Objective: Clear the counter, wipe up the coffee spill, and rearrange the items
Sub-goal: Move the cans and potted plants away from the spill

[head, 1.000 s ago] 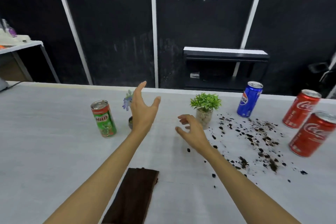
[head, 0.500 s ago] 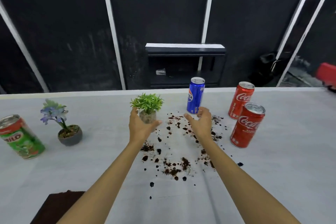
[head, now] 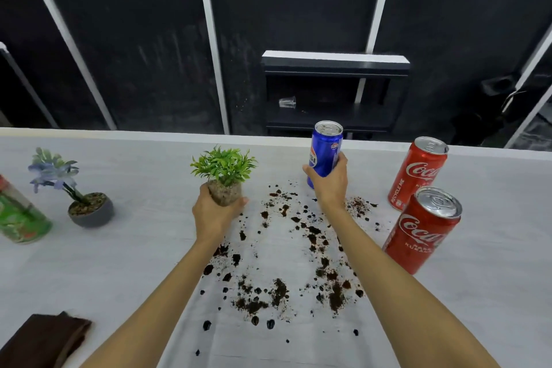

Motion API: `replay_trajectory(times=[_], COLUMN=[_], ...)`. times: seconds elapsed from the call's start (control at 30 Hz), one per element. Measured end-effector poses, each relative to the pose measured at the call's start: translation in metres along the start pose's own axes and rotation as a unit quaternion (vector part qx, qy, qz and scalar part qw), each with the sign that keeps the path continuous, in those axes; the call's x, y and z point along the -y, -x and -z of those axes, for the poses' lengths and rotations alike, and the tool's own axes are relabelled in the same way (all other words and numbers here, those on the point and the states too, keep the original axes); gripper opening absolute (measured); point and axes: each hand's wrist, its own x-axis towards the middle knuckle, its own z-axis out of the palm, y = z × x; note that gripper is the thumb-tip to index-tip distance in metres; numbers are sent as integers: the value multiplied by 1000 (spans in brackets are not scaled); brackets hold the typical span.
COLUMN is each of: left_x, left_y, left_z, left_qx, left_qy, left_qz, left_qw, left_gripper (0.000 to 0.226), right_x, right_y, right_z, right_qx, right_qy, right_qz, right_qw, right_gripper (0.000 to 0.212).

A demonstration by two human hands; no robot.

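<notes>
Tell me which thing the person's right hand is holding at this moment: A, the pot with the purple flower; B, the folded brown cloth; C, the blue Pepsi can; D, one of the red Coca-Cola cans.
C: the right hand is curled round the lower part of the blue Pepsi can, while the left hand grips the small green plant by its pot.

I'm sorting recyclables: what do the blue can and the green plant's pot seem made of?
Blue can: likely aluminium, glossy printed wall, bare silvery pull-tab lid. Pot: rough, speckled grey-brown, perhaps stone or concrete; the left hand hides much.
</notes>
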Motion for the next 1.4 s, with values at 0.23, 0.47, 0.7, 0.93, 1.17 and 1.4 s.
replay_trajectory(times=[0.23, 0.47, 0.7, 0.93, 1.17, 1.4], left_x=[-4, -11, 5, 46, 95, 127], left_y=[4, 5, 8, 20, 16, 7], left_z=[6, 53, 145, 243, 308, 333], left_qx=[-24, -72, -133, -180, -183, -158], left_qy=[-1, 37, 42, 32, 14, 3], left_qz=[-19, -34, -29, -20, 15, 29], left_qw=[1000, 996, 990, 983, 983, 987], left_gripper=[77, 71, 69, 74, 66, 73], right_x=[2, 39, 67, 79, 87, 83], right_y=[2, 33, 116, 209, 275, 297], right_z=[-1, -32, -108, -182, -241, -267], right_qx=[-12, 59, 167, 262, 299, 286], right_qy=[12, 5, 2, 4, 6, 47], right_qz=[47, 104, 129, 149, 152, 174], right_qw=[999, 993, 978, 953, 942, 941], right_gripper=[62, 64, 55, 50, 59, 61])
